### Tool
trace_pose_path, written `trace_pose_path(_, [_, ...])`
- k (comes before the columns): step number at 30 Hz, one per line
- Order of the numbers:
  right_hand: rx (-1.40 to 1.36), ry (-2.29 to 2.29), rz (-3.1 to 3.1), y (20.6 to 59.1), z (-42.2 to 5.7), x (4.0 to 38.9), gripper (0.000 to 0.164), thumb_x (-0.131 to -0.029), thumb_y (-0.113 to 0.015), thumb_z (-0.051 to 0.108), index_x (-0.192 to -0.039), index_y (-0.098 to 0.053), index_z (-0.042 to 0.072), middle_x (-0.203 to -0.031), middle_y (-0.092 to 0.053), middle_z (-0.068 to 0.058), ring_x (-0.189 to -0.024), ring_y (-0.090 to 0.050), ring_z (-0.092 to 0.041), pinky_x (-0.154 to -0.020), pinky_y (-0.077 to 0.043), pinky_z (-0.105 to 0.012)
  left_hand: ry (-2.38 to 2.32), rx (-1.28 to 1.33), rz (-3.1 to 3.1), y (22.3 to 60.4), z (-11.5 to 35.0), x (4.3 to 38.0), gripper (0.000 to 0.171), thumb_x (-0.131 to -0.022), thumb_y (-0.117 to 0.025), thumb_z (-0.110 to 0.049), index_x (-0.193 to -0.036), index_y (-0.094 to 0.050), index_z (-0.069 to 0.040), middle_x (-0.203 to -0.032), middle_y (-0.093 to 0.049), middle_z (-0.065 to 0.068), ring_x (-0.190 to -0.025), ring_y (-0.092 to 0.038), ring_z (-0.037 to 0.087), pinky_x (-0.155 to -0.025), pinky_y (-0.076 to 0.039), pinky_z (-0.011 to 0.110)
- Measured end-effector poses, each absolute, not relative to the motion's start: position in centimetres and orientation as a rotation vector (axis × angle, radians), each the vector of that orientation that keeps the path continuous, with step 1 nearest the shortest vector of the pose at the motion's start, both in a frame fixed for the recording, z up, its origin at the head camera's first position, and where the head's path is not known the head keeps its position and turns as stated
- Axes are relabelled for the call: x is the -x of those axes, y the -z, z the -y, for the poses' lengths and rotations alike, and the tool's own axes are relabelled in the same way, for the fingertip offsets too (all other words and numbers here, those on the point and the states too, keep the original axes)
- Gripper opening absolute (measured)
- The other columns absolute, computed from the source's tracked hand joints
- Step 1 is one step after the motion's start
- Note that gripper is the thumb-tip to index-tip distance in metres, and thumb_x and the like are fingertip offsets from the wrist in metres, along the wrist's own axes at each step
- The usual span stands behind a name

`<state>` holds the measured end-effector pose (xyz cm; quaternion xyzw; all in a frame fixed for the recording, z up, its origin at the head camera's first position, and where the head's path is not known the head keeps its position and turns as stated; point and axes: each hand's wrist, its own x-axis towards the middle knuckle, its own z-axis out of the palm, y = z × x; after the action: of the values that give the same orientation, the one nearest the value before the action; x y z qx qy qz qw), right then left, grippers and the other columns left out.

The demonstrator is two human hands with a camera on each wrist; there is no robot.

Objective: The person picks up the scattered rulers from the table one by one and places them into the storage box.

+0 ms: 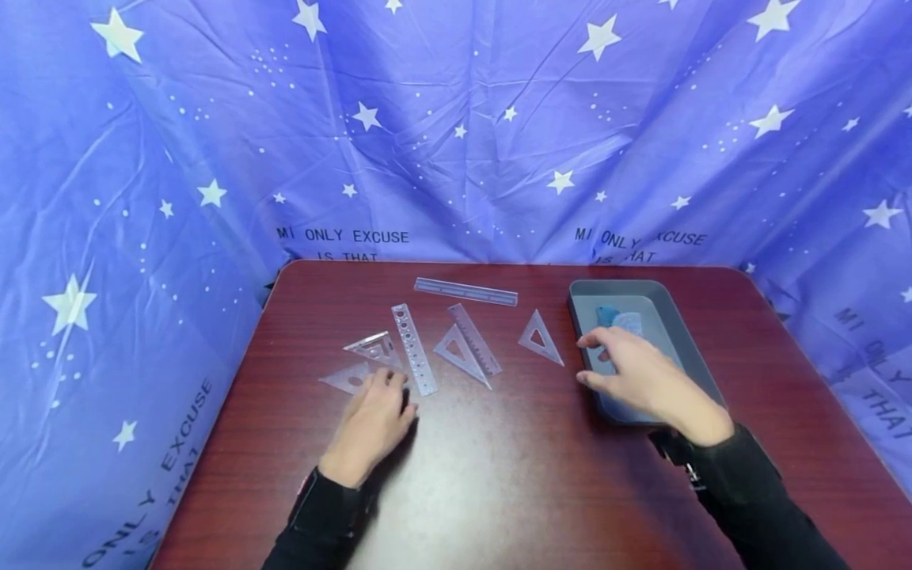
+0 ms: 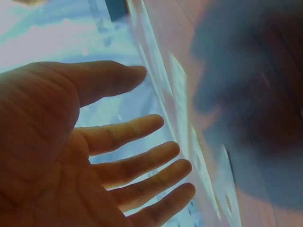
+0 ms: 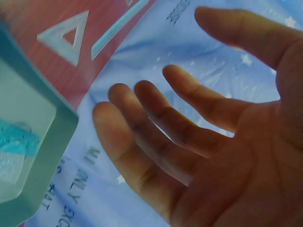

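My left hand [image 1: 374, 419] hovers low at the table's left, fingers loosely extended and palm bare in the left wrist view. Its fingertips overlap a clear set square [image 1: 338, 379]; a smaller set square [image 1: 359, 345] lies just behind. To their right is a clear ruler with round holes [image 1: 413, 350]. A set square [image 1: 466, 366] and a ruler [image 1: 476, 339] overlap mid-table. Over the left side of a grey tray [image 1: 694, 356] is my right hand [image 1: 641, 380], fingers spread and holding nothing. Inside the tray lie a teal piece [image 3: 19, 139] and a clear bluish piece [image 1: 629, 321].
Another clear set square [image 1: 551, 354] lies left of the tray, and a long clear ruler [image 1: 466, 291] lies near the back edge. The dark red table [image 1: 499, 491] is backed by a blue star-printed curtain [image 1: 442, 174], which also hangs along both sides.
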<state>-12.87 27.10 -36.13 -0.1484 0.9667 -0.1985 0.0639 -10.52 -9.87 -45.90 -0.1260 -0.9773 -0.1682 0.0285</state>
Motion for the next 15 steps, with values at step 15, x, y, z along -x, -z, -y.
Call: trace_pose_path(15, [0.6, 0.553, -2.761, 38.2, -25.3, 9.5, 0.051, -0.093, -0.084, 0.026, -0.137, -0.065, 0.007, -0.134, -0.069, -0.01, -0.123, -0.067, -0.03, -0.097, -0.058, -0.052, 0.509, 0.582, 3.025, 46.5, 17.1, 13.2, 0.059, -0.081, -0.08, -0.002, -0.138, -0.072, -0.01, -0.147, -0.058, 0.031, -0.133, -0.056, 0.055, -0.11, -0.049, 0.067])
